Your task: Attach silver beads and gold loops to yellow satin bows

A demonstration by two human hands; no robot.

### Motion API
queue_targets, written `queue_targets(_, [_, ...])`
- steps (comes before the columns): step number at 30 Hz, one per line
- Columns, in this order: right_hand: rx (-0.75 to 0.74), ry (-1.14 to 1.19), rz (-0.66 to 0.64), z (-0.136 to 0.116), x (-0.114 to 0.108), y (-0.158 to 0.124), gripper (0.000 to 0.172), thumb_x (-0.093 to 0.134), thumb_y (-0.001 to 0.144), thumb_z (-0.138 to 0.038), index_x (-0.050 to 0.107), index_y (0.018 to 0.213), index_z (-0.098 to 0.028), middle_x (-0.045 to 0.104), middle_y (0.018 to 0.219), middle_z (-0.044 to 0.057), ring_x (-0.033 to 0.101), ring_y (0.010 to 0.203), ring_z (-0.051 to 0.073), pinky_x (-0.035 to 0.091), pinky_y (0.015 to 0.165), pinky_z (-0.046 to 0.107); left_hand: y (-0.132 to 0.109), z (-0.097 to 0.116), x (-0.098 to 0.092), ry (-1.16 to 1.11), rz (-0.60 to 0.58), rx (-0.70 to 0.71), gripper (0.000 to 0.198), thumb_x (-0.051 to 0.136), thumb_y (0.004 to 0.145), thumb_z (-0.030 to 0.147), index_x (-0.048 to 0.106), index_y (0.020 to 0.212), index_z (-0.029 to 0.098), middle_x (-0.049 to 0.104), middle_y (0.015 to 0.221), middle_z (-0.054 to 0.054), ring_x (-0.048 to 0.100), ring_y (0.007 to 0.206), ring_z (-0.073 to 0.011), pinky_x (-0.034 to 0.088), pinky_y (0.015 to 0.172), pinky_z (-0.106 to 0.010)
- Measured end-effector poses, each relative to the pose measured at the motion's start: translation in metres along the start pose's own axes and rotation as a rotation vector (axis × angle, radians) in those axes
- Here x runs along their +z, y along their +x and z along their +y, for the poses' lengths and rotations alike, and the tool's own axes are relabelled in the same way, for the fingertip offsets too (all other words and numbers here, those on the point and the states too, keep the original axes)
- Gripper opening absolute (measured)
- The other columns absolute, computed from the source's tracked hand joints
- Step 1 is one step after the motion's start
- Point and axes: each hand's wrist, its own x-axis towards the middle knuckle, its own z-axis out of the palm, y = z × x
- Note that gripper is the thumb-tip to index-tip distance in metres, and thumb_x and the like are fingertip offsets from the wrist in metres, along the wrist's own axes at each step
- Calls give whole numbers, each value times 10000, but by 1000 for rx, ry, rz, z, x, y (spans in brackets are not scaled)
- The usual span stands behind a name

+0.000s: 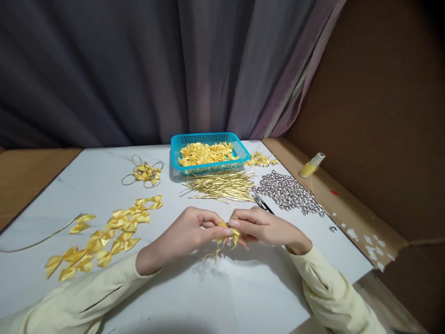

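Over the middle of the white table, my left hand (205,227) and my right hand (259,226) meet fingertip to fingertip. Both pinch a yellow ribbon bow (235,237), which the fingers partly cover. Thin yellow thread (216,254) dangles below it toward the tabletop. To the left of my left hand lie several loose yellow bows (100,240) in a slanting band. One more bow (82,223) sits apart beside a gold cord (45,245). Just beyond my right hand, small dark-handled thread snips (261,202) rest on the table.
A blue basket (175,155) full of yellow bows stands at the back. Before it lie gold twist ties (222,185); right of them, silver beads (288,191). Bows with gold loops (146,174) are back left, more bows (260,159) back right. A thread spool (311,166) stands on cardboard.
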Motion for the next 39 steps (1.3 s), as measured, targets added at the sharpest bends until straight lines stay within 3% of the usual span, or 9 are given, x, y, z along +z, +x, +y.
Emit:
queue_targets(7, [-102,-290,128,-1,1,0,300,308,964,-350,447,761,-178,490,654,-30,455,592,79,346,586,197,-2,0,-2,-35,-50,-26,220,646,730,357,699,694,146,602,589,15,455,551,-95,319,512,-197])
queue_targets(10, [-116,-462,110,-4,4,0,251,319,961,-338,442,801,-188,483,700,-23,451,618,91,332,581,205,-2,0,-1,-93,-80,-59,171,650,720,309,695,698,146,590,553,30,423,507,-77,289,484,-188])
queue_targets(14, [-154,-631,46,-6,5,-1,177,356,941,-231,412,779,-186,482,732,-15,446,613,92,316,571,211,1,-2,0,-165,-122,-114,149,654,706,285,678,702,138,687,669,-18,518,570,-109,351,540,-202])
queue_targets(22, [-174,-586,55,7,5,1,203,334,943,-264,437,787,-183,454,603,-30,434,527,92,305,529,220,2,-2,2,-166,-144,-105,150,659,714,289,699,706,145,708,695,-25,551,610,-120,368,556,-200])
queue_targets(24, [-157,-528,142,9,5,1,208,329,947,-284,454,815,-184,496,643,-17,462,556,96,322,545,223,3,-2,1,-157,-94,-103,181,659,723,327,699,699,152,700,677,-11,532,575,-103,343,522,-189])
queue_targets(28, [-105,-390,514,6,4,0,261,359,939,-339,443,745,-186,488,620,-18,436,533,91,331,532,225,4,-2,0,-148,55,-76,220,641,743,383,704,734,172,706,705,0,538,563,-92,340,504,-180])
queue_targets(30, [-100,-322,625,5,4,1,275,400,922,-364,443,715,-187,467,584,-29,410,502,84,323,497,216,4,-3,1,-148,104,-53,220,631,751,378,701,727,171,712,728,-5,571,616,-107,376,547,-181])
queue_targets(32, [-100,-305,603,5,5,2,250,444,902,-375,478,744,-184,489,609,-24,433,524,85,326,489,207,4,-3,3,-116,122,-37,212,622,756,357,699,710,166,712,727,-11,588,652,-124,399,584,-192])
queue_targets(39, [-127,-462,282,9,12,7,267,363,946,-284,505,749,-172,533,693,-2,497,627,103,361,598,215,1,-3,7,92,122,33,200,582,762,309,712,711,166,686,676,1,557,660,-140,393,634,-220])
